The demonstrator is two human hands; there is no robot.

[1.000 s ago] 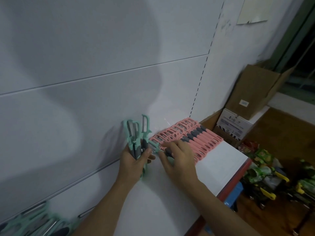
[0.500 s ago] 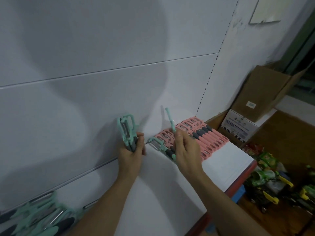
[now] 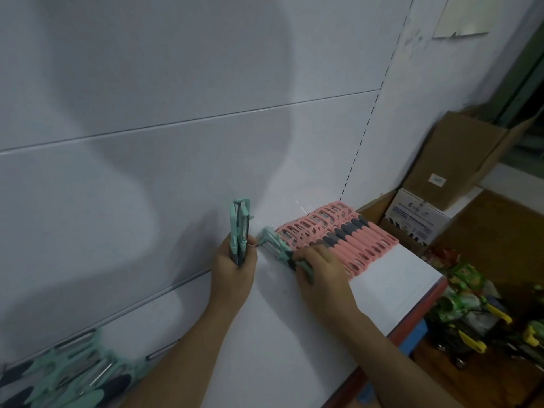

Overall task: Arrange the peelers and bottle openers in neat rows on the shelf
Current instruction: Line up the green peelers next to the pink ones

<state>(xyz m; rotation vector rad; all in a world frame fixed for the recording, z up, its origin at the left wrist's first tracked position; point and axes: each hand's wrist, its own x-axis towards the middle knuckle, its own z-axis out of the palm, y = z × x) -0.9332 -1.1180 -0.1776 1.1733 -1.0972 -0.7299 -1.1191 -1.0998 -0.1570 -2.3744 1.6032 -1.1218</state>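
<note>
A neat row of pink peelers with grey grips lies on the white shelf against the back wall. My left hand grips a small bunch of mint-green peelers, held upright near the wall. Just to its right, my right hand holds mint-green peelers flat on the shelf at the left end of the pink row, fingers curled over their handles.
A loose heap of mint-green peelers lies at the shelf's near left. Cardboard boxes stand past the shelf's right end. Packaged goods crowd the floor at the right. The shelf's red front edge runs below my right arm.
My right hand has brought a raised green peeler down flat onto the shelf beside the pink row. My left hand has barely moved with its bunch.
</note>
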